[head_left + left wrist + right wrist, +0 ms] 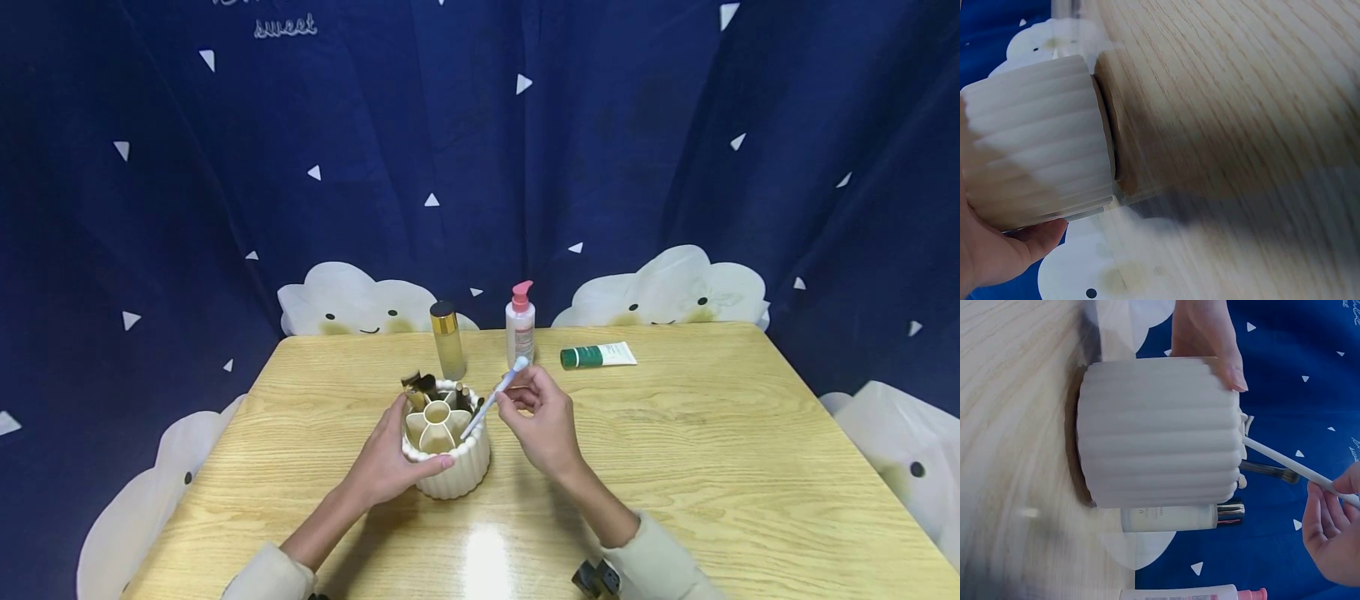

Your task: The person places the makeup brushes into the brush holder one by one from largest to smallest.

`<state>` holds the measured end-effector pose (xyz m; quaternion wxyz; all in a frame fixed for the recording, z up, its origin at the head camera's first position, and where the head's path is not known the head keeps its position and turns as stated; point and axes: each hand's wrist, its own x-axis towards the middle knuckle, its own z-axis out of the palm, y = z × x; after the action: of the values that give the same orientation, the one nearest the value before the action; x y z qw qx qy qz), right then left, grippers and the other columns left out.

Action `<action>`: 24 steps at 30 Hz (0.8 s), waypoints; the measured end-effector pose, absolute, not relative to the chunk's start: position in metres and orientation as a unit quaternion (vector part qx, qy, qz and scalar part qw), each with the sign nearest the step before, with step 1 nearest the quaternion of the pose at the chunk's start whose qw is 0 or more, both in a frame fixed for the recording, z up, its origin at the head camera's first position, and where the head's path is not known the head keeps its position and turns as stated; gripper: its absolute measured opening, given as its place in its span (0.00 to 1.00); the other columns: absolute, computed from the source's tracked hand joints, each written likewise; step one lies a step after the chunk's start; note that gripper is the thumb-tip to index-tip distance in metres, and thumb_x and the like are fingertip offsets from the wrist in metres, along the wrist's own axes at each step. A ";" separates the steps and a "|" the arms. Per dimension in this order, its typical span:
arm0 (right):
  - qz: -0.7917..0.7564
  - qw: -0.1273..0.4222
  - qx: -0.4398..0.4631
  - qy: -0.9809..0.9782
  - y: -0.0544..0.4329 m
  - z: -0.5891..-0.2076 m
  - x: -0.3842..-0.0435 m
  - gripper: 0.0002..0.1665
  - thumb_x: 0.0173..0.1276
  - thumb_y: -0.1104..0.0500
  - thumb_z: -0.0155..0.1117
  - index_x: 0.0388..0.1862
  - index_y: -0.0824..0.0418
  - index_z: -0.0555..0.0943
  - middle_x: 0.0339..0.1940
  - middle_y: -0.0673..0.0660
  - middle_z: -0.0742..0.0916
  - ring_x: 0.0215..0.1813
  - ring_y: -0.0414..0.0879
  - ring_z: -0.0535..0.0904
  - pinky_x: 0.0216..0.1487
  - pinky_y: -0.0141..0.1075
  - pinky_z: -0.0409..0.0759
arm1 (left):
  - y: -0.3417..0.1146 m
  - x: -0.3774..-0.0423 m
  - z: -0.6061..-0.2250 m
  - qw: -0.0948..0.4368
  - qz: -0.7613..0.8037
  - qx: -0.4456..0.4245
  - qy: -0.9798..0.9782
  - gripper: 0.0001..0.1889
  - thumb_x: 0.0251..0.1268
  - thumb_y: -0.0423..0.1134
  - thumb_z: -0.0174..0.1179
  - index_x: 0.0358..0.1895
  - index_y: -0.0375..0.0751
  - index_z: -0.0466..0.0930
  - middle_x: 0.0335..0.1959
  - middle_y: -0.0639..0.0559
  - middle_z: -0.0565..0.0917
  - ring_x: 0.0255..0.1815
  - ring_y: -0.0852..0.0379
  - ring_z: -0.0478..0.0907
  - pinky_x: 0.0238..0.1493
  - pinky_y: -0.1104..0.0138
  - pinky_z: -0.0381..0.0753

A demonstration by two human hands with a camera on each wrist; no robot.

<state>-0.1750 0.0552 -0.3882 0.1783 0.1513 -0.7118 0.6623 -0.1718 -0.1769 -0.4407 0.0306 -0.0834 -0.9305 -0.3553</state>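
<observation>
A ribbed cream-white brush holder (pixel 457 477) with petal-shaped compartments stands on the wooden table. My left hand (pixel 384 462) grips it from the left, thumb along the front of the rim. My right hand (pixel 546 421) pinches a slim pale-blue stick (pixel 487 408) with a rounded upper end. The stick slants down leftward, its lower end at the holder's right-hand compartments. Dark-bristled makeup brushes (pixel 426 384) poke out at the back left, and several short sticks (pixel 462 395) stand at the back right. In the right wrist view a dark brush (pixel 1269 470) juts from the rim.
Behind the holder stands a yellowish bottle (pixel 450 346) with a black and gold cap. A pump bottle (pixel 520 325) with a pink top is right of it. A green and white tube (pixel 597 356) lies farther right. A dark blue curtain (pixel 480 150) hangs behind the table.
</observation>
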 end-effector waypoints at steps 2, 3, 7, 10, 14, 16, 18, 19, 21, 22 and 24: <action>0.656 0.177 0.157 -0.717 0.054 -0.391 -0.175 0.11 0.56 0.76 0.63 0.38 0.71 0.75 0.34 0.65 0.85 0.34 0.41 0.84 0.38 0.31 0.84 | -0.177 -0.172 -0.441 0.032 -0.354 -0.083 -0.931 0.66 0.36 0.72 0.67 0.76 0.42 0.42 0.73 0.38 0.58 0.72 0.40 0.60 0.68 0.43 0.63; 0.654 0.176 0.159 -0.719 0.053 -0.392 -0.175 0.11 0.56 0.76 0.63 0.38 0.70 0.75 0.34 0.65 0.85 0.34 0.42 0.84 0.38 0.31 0.84 | -0.177 -0.172 -0.441 0.032 -0.354 -0.083 -0.931 0.66 0.36 0.72 0.67 0.76 0.42 0.42 0.73 0.38 0.58 0.72 0.40 0.60 0.68 0.44 0.63; 0.646 0.170 0.164 -0.726 0.050 -0.397 -0.174 0.08 0.57 0.75 0.63 0.35 0.69 0.76 0.33 0.64 0.86 0.34 0.46 0.85 0.37 0.31 0.85 | -0.177 -0.172 -0.441 0.037 -0.357 -0.087 -0.929 0.65 0.35 0.72 0.67 0.76 0.43 0.44 0.72 0.39 0.59 0.71 0.41 0.62 0.67 0.44 0.65; 0.637 0.164 0.165 -0.735 0.049 -0.401 -0.174 0.07 0.58 0.72 0.64 0.34 0.67 0.77 0.32 0.62 0.87 0.34 0.46 0.85 0.36 0.31 0.84 | -0.177 -0.173 -0.441 0.041 -0.360 -0.090 -0.928 0.65 0.35 0.72 0.68 0.75 0.45 0.44 0.72 0.40 0.61 0.69 0.43 0.63 0.66 0.45 0.66; 0.612 0.161 0.172 -0.755 0.048 -0.404 -0.172 0.05 0.59 0.69 0.66 0.33 0.64 0.79 0.30 0.58 0.87 0.32 0.44 0.84 0.34 0.30 0.84 | -0.177 -0.172 -0.441 0.040 -0.360 -0.090 -0.928 0.65 0.35 0.72 0.68 0.76 0.45 0.44 0.72 0.40 0.61 0.69 0.43 0.64 0.66 0.45 0.66; 0.597 0.163 0.175 -0.766 0.047 -0.406 -0.172 0.04 0.58 0.68 0.67 0.32 0.63 0.79 0.30 0.57 0.87 0.31 0.43 0.84 0.33 0.30 0.83 | -0.177 -0.173 -0.441 0.039 -0.360 -0.090 -0.928 0.65 0.35 0.72 0.68 0.76 0.45 0.44 0.72 0.40 0.61 0.70 0.43 0.63 0.66 0.45 0.66; 0.582 0.167 0.175 -0.776 0.046 -0.409 -0.172 0.05 0.57 0.68 0.67 0.30 0.62 0.80 0.28 0.56 0.87 0.30 0.42 0.83 0.32 0.29 0.83 | -0.177 -0.173 -0.440 0.038 -0.360 -0.090 -0.928 0.65 0.35 0.72 0.68 0.76 0.45 0.44 0.72 0.40 0.61 0.70 0.43 0.63 0.67 0.45 0.66; 0.574 0.170 0.174 -0.782 0.045 -0.410 -0.172 0.05 0.57 0.68 0.68 0.30 0.61 0.81 0.28 0.55 0.87 0.29 0.41 0.82 0.31 0.28 0.82 | -0.177 -0.173 -0.440 0.038 -0.361 -0.090 -0.927 0.65 0.35 0.72 0.68 0.76 0.45 0.44 0.72 0.40 0.61 0.70 0.43 0.63 0.67 0.46 0.66; 0.560 0.177 0.171 -0.791 0.043 -0.412 -0.172 0.05 0.55 0.68 0.69 0.28 0.60 0.81 0.26 0.53 0.87 0.28 0.39 0.81 0.29 0.28 0.81 | -0.177 -0.173 -0.440 0.036 -0.362 -0.090 -0.927 0.65 0.35 0.72 0.68 0.76 0.45 0.44 0.72 0.40 0.61 0.70 0.43 0.63 0.67 0.46 0.66; 0.554 0.181 0.169 -0.795 0.042 -0.413 -0.172 0.05 0.54 0.67 0.70 0.28 0.60 0.82 0.25 0.53 0.86 0.27 0.38 0.80 0.29 0.27 0.81 | -0.176 -0.173 -0.440 0.036 -0.363 -0.089 -0.927 0.65 0.35 0.72 0.68 0.76 0.45 0.44 0.72 0.40 0.61 0.70 0.43 0.63 0.67 0.46 0.66; 0.544 0.187 0.165 -0.801 0.040 -0.415 -0.172 0.05 0.53 0.66 0.71 0.26 0.60 0.83 0.22 0.52 0.85 0.25 0.35 0.77 0.27 0.26 0.79 | -0.176 -0.173 -0.441 0.036 -0.363 -0.089 -0.927 0.65 0.36 0.72 0.68 0.76 0.44 0.44 0.72 0.40 0.61 0.70 0.43 0.63 0.67 0.46 0.66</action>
<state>-0.1718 0.0397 -0.4153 0.1870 0.1652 -0.8009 0.5444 -0.1728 -0.1765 -0.4406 0.0357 -0.0890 -0.9268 -0.3630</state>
